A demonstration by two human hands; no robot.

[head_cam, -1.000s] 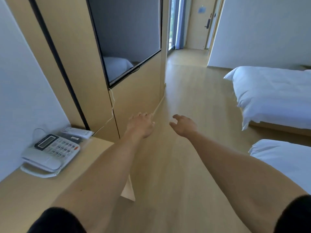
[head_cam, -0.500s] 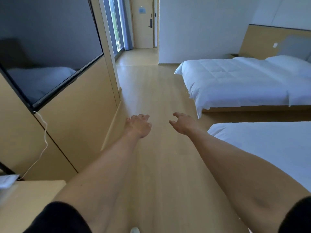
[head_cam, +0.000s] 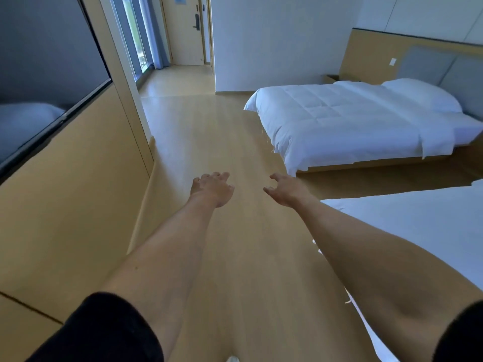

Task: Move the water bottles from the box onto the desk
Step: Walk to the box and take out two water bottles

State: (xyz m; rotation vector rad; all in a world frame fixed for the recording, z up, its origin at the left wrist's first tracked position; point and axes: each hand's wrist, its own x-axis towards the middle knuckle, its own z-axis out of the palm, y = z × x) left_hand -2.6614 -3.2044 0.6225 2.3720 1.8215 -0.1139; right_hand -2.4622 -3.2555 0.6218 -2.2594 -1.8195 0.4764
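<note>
Head view: a bedroom seen over two outstretched bare arms.
Floor: one stretch of pale wood, running to one door at the far end.
Beds: two, both white; far bed carries one pillow, near bed lies at the right edge.
TV: one dark screen on the left wall.
Sleeves: two, black.
Left hand: fingers loosely spread, holding nothing.
Right hand: fingers relaxed, slightly curled, empty.
Bottles, box, desk: out of view.
</note>
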